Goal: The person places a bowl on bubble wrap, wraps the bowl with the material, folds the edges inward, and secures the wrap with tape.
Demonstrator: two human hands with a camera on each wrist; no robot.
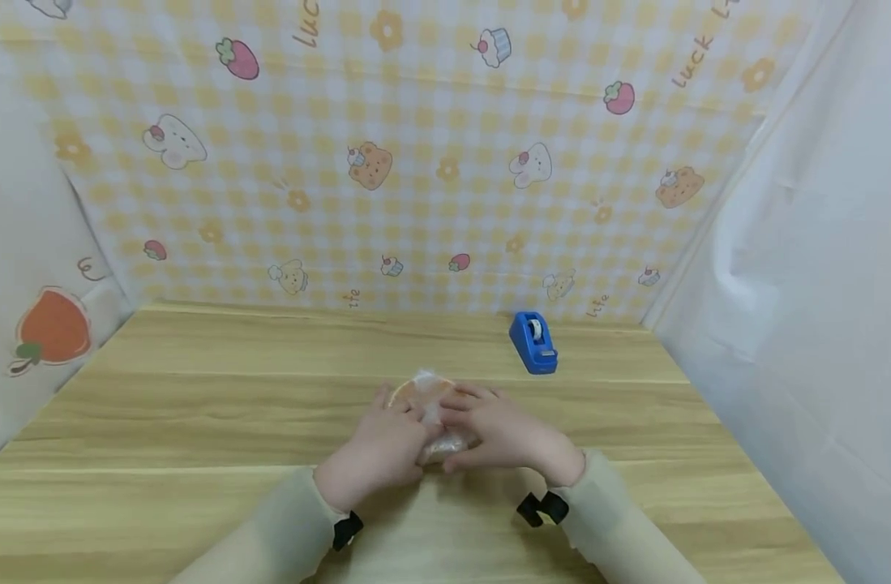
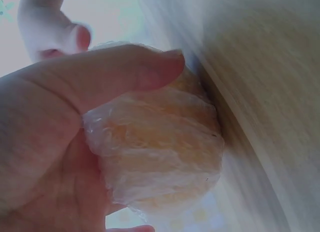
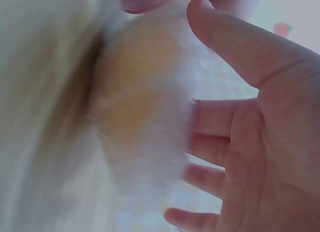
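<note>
A round, pale-orange object wrapped in clear, crinkled plastic stands on the table between both hands; its exact kind is hidden by the wrap. The left hand grips its left side. In the left wrist view, the left thumb lies across the wrapped round object, and the other fingers are mostly hidden behind it. From the right, the right hand touches the wrap with spread, fairly straight fingers. The right wrist view shows the right thumb at the object's upper edge; the object is blurred there.
A blue tape dispenser with a roll of tape stands farther back to the right on the wooden table. Behind the table hangs a yellow checked cloth, and white cloth hangs at the right side.
</note>
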